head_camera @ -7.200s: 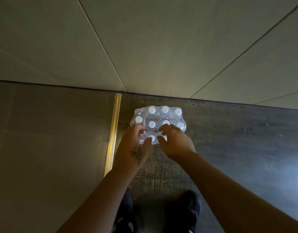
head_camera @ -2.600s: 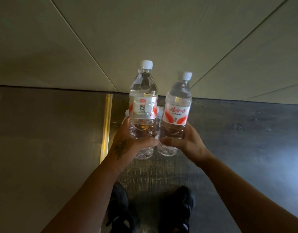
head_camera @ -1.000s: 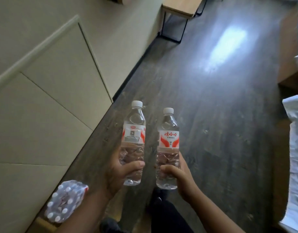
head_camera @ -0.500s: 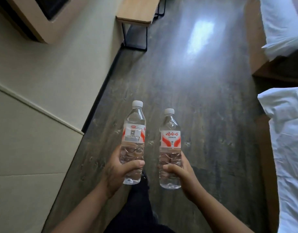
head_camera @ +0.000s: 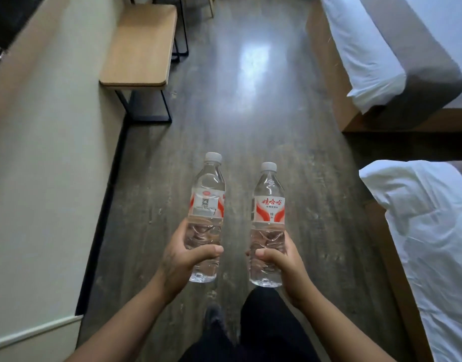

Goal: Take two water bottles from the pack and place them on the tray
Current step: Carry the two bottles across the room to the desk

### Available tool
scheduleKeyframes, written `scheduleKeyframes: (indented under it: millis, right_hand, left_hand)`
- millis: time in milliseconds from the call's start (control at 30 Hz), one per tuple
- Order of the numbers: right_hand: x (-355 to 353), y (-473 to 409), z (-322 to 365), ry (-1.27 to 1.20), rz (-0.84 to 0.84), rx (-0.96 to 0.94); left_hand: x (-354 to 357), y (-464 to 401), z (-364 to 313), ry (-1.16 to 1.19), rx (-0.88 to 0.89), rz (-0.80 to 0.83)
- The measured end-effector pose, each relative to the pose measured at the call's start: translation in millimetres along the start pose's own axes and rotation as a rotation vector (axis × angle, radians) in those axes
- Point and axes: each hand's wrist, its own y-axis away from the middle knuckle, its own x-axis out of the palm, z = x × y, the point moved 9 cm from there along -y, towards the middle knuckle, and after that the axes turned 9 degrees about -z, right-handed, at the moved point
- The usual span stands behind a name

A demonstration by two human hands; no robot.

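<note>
**Both bottles out of the pack and on the move**

The pack, at the lower left of the frame a second ago, has gone from view, and the floor now runs ahead between the beds on the right and a wooden bench point(head_camera: 141, 45) at upper left. So the taking looks done; no tray shows yet.

The left hand point(head_camera: 181, 259) has its grip clamped low on the left bottle point(head_camera: 207, 205), the right hand point(head_camera: 282, 262) likewise on the right bottle point(head_camera: 269, 212), at frame centre. Both are upright, clear, white-capped, red-and-white labelled, apart from each other.
</note>
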Motion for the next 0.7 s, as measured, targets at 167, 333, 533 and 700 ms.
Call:
scheduleKeyframes:
  millis: [167, 333, 533, 700]
  right_hand:
    - [-7.1, -133.7, 65.9, 0.004, -0.036, -0.020]
    - [-2.9, -288.3, 135.4, 0.005, 0.022, -0.049]
    - [17.7, -443.8, 241.9, 0.021, 0.124, -0.067]
    - [36.5, -560.3, 314.6, 0.058, 0.151, -0.079]
  left_hand:
    - [36.3, -130.9, -58.0, -0.004, -0.013, 0.004]
    - [70.7, -267.0, -123.6, -0.023, 0.015, -0.044]
    - [104.9, -411.9, -216.8, 0.000, 0.038, -0.094]
    - [124.9, -530.6, -282.0, 0.026, 0.035, -0.094]
